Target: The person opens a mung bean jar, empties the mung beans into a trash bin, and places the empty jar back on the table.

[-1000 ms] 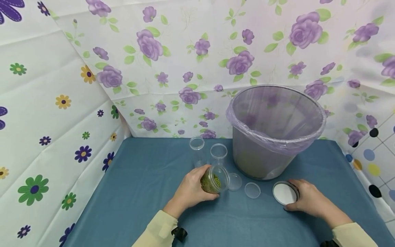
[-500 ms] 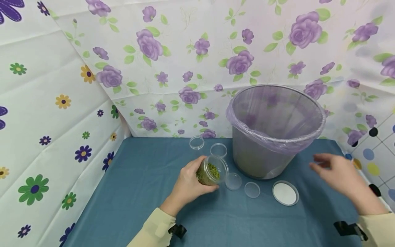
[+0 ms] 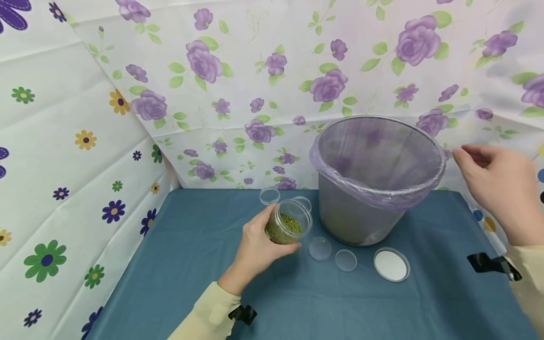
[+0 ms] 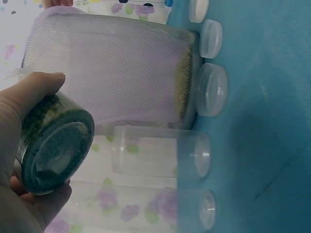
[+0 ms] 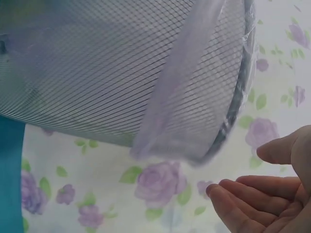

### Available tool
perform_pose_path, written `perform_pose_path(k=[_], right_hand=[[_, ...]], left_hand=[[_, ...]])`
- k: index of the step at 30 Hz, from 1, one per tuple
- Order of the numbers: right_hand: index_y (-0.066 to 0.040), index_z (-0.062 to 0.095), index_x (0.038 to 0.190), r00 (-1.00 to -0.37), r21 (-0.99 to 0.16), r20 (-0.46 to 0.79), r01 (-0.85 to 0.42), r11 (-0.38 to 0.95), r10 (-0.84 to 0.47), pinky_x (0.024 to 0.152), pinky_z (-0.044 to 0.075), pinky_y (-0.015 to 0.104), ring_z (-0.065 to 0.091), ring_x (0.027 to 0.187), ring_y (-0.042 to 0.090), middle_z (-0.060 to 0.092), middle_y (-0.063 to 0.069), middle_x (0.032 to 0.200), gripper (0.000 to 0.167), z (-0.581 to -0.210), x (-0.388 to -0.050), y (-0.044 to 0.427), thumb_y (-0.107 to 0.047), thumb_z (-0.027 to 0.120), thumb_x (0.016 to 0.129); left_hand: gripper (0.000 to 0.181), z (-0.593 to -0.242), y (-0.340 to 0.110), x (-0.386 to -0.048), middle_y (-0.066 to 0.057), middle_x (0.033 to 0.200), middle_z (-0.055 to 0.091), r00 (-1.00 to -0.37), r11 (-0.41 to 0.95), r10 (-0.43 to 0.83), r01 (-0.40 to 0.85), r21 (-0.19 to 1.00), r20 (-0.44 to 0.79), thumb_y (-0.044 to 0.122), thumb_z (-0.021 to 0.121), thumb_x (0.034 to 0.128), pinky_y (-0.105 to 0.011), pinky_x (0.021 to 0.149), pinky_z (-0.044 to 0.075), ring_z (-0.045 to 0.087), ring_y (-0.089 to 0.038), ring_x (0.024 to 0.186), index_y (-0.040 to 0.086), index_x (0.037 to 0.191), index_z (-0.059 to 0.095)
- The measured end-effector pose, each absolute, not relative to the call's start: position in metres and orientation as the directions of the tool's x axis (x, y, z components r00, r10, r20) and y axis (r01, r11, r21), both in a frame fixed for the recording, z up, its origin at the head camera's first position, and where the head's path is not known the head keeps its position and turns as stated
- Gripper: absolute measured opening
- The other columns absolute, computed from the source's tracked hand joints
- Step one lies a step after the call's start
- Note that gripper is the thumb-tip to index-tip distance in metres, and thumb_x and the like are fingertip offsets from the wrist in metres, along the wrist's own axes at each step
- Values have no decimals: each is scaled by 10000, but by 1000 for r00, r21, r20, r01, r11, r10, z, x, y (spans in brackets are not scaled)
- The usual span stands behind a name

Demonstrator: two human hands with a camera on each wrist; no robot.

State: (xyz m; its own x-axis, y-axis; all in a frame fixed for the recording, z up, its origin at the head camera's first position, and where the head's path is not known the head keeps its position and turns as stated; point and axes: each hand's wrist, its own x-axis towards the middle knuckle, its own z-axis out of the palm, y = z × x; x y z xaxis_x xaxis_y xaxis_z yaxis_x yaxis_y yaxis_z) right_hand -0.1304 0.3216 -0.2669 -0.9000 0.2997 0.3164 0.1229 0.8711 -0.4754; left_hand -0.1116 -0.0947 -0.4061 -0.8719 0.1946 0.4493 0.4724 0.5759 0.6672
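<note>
My left hand (image 3: 256, 248) grips a clear jar (image 3: 293, 218) partly filled with small green beans (image 3: 290, 224), its thumb and fingers round the side. The jar is lidless and tilted, mouth turned right and towards the head camera; the left wrist view shows its base (image 4: 58, 150). Raised beside the right rim of a mesh wastebasket (image 3: 361, 212), my right hand (image 3: 503, 189) holds nothing. Its fingers are loosely bent and apart from the rim in the right wrist view. A round lid with a white inside (image 3: 391, 265) lies on the cloth in front of the basket.
Two clear lidless containers (image 4: 150, 153) stand upright behind the held jar. Two clear discs like lids (image 3: 319, 249) lie left of the white one. A thin purple bag (image 3: 378, 198) lines the basket. Floral sheets (image 3: 238, 94) hang behind the blue cloth (image 3: 204, 255).
My right hand has let go of the white-lined lid, leaving it on the cloth, and risen up and right to the basket's rim. My left hand has lifted the jar a little.
</note>
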Motion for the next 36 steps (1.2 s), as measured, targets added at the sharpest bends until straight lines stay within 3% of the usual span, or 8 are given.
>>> perform_pose_path(k=[8, 11, 22, 24, 27, 31, 34, 36], right_hand=[[58, 534, 1272, -940, -424, 255, 104, 900, 228, 749, 451, 603, 580, 943, 468, 604, 320, 1118, 703, -251, -155, 307, -537, 392, 925], [81, 542, 1249, -949, -416, 226, 111, 903, 221, 879, 376, 637, 527, 1007, 496, 599, 322, 1120, 691, -249, -161, 305, -514, 417, 923], [124, 626, 1095, -953, -368, 226, 108, 924, 201, 1090, 94, 627, 450, 1053, 527, 618, 310, 1064, 411, -247, -175, 313, -178, 474, 862], [125, 635, 1075, -961, -357, 200, 111, 927, 192, 1082, 92, 638, 428, 1056, 534, 605, 317, 1086, 399, -245, -177, 315, -164, 484, 847], [41, 725, 914, -975, -355, 139, 114, 928, 173, 1045, 125, 654, 408, 1023, 526, 683, 255, 877, 326, -242, -181, 318, -165, 487, 829], [-46, 716, 638, -982, -354, 84, 130, 926, 170, 757, 396, 529, 430, 906, 450, 635, 61, 557, 300, -239, -184, 322, -186, 500, 793], [-53, 715, 646, -981, -350, 72, 145, 925, 181, 586, 394, 436, 420, 894, 427, 636, 55, 575, 283, -239, -187, 323, -198, 514, 781], [-46, 719, 662, -981, -350, 72, 142, 926, 178, 601, 400, 450, 416, 907, 433, 642, 63, 584, 280, -239, -190, 323, -200, 519, 782]], left_hand=[[801, -386, -94, -113, 87, 1155, 601, -856, 552, 175, 494, 672, 486, 486, 823, 611, -276, 823, 531, 554, 8, 1040, 418, 1303, 426], [792, -381, -94, -114, 93, 1149, 603, -848, 543, 159, 503, 673, 505, 479, 828, 607, -272, 824, 531, 561, 6, 1032, 406, 1293, 439], [833, -359, -97, -125, 66, 1175, 603, -822, 576, 155, 526, 626, 548, 477, 827, 608, -282, 837, 534, 580, -35, 1048, 282, 1333, 466], [829, -354, -97, -127, 64, 1171, 606, -816, 583, 161, 532, 614, 554, 475, 825, 611, -284, 841, 533, 580, -36, 1048, 284, 1333, 465], [835, -344, -98, -130, 55, 1162, 610, -807, 592, 171, 542, 596, 565, 480, 824, 612, -292, 835, 537, 588, -50, 1042, 300, 1337, 451], [856, -330, -101, -134, 39, 1156, 615, -797, 602, 184, 554, 575, 576, 489, 821, 614, -308, 825, 543, 599, -73, 1033, 291, 1354, 439], [862, -318, -103, -138, 48, 1146, 615, -792, 617, 190, 556, 557, 580, 494, 819, 613, -307, 809, 544, 602, -71, 1017, 269, 1357, 446], [860, -309, -105, -143, 47, 1139, 619, -786, 625, 196, 561, 544, 586, 491, 821, 611, -310, 805, 542, 603, -76, 1011, 246, 1350, 456]])
